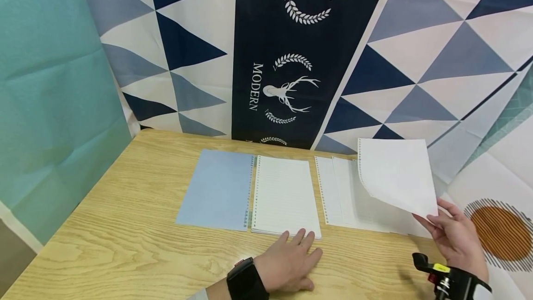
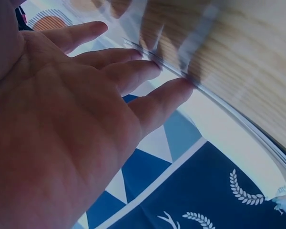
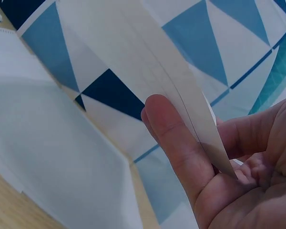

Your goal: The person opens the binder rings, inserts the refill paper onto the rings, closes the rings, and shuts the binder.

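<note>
My right hand [image 1: 455, 233] pinches the lower right corner of a white hole-punched sheet [image 1: 395, 170], raised and curving above the table. In the right wrist view, the paper [image 3: 133, 52] passes between thumb and fingers. Loose white punched sheets [image 1: 339, 198] lie overlapping beneath it. My left hand [image 1: 287, 263] is spread palm down, its fingertips at the bottom edge of a stack of lined punched paper [image 1: 285, 193]. The left wrist view shows straight fingers [image 2: 167, 100] against that edge. Left of the stack lies a light blue punched cover [image 1: 218, 189].
The wooden table [image 1: 125, 226] extends to the left and front. A patterned cloth [image 1: 275, 59] hangs along its back edge, with a teal cloth [image 1: 54, 96] on the left. A cloth with an orange circle [image 1: 501, 233] is at the right.
</note>
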